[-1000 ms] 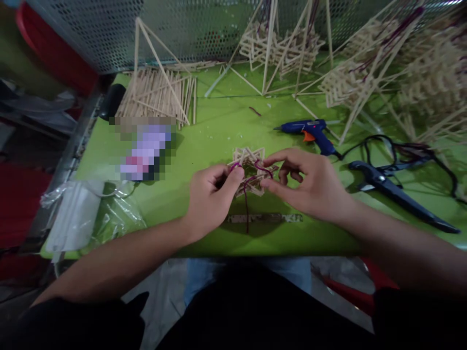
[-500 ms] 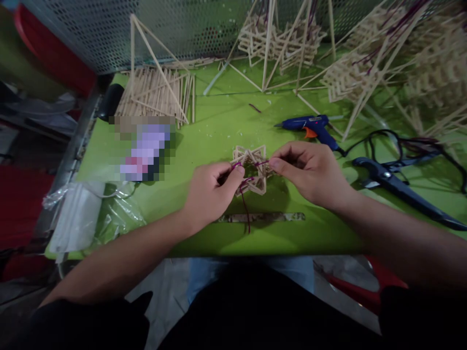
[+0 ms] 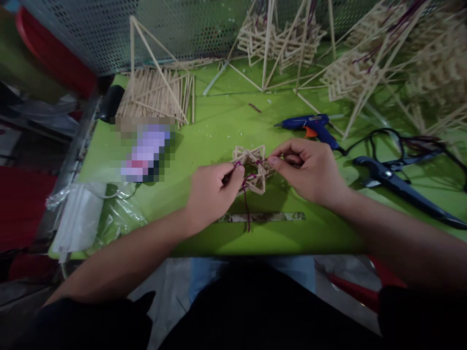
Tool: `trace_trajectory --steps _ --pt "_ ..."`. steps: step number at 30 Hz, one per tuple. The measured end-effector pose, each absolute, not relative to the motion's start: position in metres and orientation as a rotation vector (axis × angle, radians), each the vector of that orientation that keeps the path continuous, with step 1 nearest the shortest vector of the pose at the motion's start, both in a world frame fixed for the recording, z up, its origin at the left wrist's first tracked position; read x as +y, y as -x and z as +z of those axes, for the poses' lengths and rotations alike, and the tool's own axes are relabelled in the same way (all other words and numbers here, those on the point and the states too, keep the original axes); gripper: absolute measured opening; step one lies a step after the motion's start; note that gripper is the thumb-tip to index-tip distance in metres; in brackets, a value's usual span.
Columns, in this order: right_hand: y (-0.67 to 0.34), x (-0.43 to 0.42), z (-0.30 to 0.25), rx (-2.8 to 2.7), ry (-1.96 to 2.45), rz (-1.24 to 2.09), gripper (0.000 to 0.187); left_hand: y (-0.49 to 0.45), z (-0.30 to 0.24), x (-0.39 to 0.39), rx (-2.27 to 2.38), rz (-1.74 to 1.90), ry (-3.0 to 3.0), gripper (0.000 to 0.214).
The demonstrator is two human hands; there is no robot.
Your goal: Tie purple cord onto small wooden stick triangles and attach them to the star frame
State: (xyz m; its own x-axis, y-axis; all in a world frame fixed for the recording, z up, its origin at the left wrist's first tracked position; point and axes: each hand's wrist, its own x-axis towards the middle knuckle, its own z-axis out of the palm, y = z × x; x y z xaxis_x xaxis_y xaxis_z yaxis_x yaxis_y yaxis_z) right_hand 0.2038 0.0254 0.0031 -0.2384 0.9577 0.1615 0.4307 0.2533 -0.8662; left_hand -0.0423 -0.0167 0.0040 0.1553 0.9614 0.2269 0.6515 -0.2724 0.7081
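A small star-shaped frame of stacked wooden sticks [image 3: 261, 183] rests on the green tabletop in front of me. Purple string [image 3: 245, 206] runs across its middle, and one loose end hangs over the near side. At the frame's left edge, my left hand [image 3: 213, 194] is closed, thumb and forefinger pinching the string. On the other side my right hand [image 3: 310, 170] pinches another stretch of that string and holds it out over the right edge. Curled fingers hide part of the frame and the string between them.
A blue glue gun [image 3: 310, 124] lies beyond my right hand, with dark-handled cutters [image 3: 397, 182] to its right. Several stick lanterns [image 3: 346, 78] stand at the back right. Loose sticks [image 3: 156, 92], a blurred-out phone-like object [image 3: 148, 148] and a white adapter [image 3: 80, 214] lie left.
My right hand has shifted slightly left and up with the string. My left hand keeps its pinch, and the frame stays in place.
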Motion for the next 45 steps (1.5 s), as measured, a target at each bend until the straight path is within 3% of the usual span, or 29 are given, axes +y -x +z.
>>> trace_trajectory --steps 5,10,17,21,25,41,45 --pt "-0.207 0.027 0.005 -1.942 1.166 0.888 0.01 0.042 0.002 -0.014 1.589 0.877 -2.129 0.054" --pt "-0.213 0.025 0.008 -2.217 1.012 0.654 0.013 0.042 0.0 -0.014 1.621 0.83 -2.171 0.056" --pt "-0.211 0.022 0.002 -2.171 1.028 0.578 0.011 0.053 0.018 -0.011 1.659 0.736 -2.069 0.053" --pt "-0.211 0.023 0.003 -2.171 1.035 0.591 0.012 0.064 0.023 -0.001 1.731 0.717 -2.146 0.031" --pt "-0.213 0.025 0.002 -2.193 1.026 0.551 0.01 0.066 0.022 -0.004 1.601 0.92 -2.434 0.012" --pt "-0.213 0.028 0.0 -2.245 0.998 0.504 0.015 0.065 0.021 -0.014 1.436 0.784 -2.655 0.012" --pt "-0.217 0.023 0.006 -2.194 1.067 0.287 0.026 0.065 0.021 -0.014 1.418 0.765 -2.672 0.013"
